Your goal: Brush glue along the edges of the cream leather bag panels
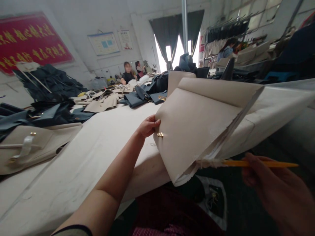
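Note:
My left hand point(148, 126) grips the left edge of a beige folded leather bag panel point(197, 124), held up off the table's front edge and tilted. A small gold clasp point(160, 134) sits on the panel just below my fingers. My right hand point(273, 186), low at the right and partly blurred, is closed round an orange-handled glue brush point(246, 163). Its pale bristles touch the panel's lower right layered edge.
A long white worktable point(81, 164) runs away from me. A beige bag point(31, 147) lies at its left, with dark blue and beige pieces point(137, 96) piled farther back. Two people sit at the far end, another at the right by racks.

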A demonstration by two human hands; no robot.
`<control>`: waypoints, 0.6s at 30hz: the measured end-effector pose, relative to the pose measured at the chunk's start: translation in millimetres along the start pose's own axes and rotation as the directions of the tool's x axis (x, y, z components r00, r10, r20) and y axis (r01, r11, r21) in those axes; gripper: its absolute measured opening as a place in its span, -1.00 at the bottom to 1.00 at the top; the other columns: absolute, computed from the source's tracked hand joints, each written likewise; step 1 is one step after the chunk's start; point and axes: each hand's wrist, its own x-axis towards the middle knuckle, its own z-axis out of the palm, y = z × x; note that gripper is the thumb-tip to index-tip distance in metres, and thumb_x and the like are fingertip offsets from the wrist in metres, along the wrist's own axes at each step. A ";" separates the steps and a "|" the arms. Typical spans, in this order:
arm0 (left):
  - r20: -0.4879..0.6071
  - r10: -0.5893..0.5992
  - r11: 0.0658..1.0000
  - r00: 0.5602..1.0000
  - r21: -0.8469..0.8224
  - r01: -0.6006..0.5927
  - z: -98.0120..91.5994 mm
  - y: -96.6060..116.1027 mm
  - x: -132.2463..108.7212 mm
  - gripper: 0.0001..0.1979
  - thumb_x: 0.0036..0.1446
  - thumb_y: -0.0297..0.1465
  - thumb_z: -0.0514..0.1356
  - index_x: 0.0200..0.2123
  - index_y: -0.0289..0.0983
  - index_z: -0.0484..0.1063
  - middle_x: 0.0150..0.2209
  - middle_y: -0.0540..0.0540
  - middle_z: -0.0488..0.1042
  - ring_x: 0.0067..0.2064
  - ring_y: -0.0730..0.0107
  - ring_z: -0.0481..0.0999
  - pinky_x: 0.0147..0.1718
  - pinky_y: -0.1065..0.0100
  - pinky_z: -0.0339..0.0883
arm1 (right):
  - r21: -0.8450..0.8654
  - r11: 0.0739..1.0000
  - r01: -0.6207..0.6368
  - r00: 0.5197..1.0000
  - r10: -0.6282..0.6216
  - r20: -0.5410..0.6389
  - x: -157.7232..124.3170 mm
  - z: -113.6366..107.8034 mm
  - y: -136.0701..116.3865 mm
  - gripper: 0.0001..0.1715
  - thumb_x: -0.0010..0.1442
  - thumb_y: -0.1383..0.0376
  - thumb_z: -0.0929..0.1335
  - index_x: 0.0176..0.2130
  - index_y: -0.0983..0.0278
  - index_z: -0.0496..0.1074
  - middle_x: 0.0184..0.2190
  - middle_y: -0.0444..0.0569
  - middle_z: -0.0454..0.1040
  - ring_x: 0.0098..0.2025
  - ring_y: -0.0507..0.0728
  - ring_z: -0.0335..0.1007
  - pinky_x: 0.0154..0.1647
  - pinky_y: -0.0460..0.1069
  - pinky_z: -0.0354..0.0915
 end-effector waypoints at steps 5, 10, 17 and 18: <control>-0.013 0.005 1.000 1.000 -0.010 -0.005 2.9 -4.4 5.2 -0.64 -0.25 -0.37 0.53 -0.33 -0.34 0.56 -0.49 -0.06 0.59 -0.44 0.36 0.59 -0.37 0.40 0.50 | -0.262 0.960 -0.100 0.993 0.115 0.042 4.7 3.9 6.7 -0.36 -0.15 -0.22 0.49 -0.50 0.31 0.49 -0.66 0.03 0.38 -0.70 0.07 0.22 -0.76 -0.08 0.07; -0.017 0.002 1.000 1.000 -0.027 -0.002 3.0 -5.6 13.3 -0.69 -0.22 -0.41 0.50 -0.36 -0.33 0.54 -0.49 -0.04 0.58 -0.46 0.39 0.58 -0.40 0.42 0.48 | -0.351 0.936 -0.017 0.998 -0.002 -0.055 9.9 -5.5 -13.6 -0.43 -0.17 -0.21 0.42 -0.57 0.24 0.48 -0.69 0.07 0.40 -0.70 0.17 0.27 -0.78 -0.01 0.02; 0.033 -0.008 0.998 0.999 -0.059 0.010 17.7 -9.0 24.3 -0.66 -0.26 -0.42 0.51 -0.35 -0.33 0.54 -0.46 -0.05 0.59 -0.45 0.37 0.58 -0.38 0.40 0.47 | -0.591 0.802 0.088 0.996 -0.080 0.039 15.8 -10.1 -15.9 -0.32 -0.06 -0.33 0.28 -0.49 0.19 0.50 -0.62 0.00 0.44 -0.63 0.22 0.34 -0.58 0.08 0.17; 0.037 -0.010 0.998 0.999 -0.058 0.012 19.3 -10.2 25.6 -0.65 -0.26 -0.42 0.52 -0.34 -0.33 0.54 -0.45 -0.05 0.60 -0.45 0.38 0.58 -0.39 0.40 0.46 | -0.628 0.768 0.127 0.992 -0.103 0.075 15.9 -10.6 -13.7 -0.30 -0.04 -0.35 0.26 -0.47 0.18 0.50 -0.61 -0.02 0.44 -0.60 0.24 0.36 -0.56 0.09 0.18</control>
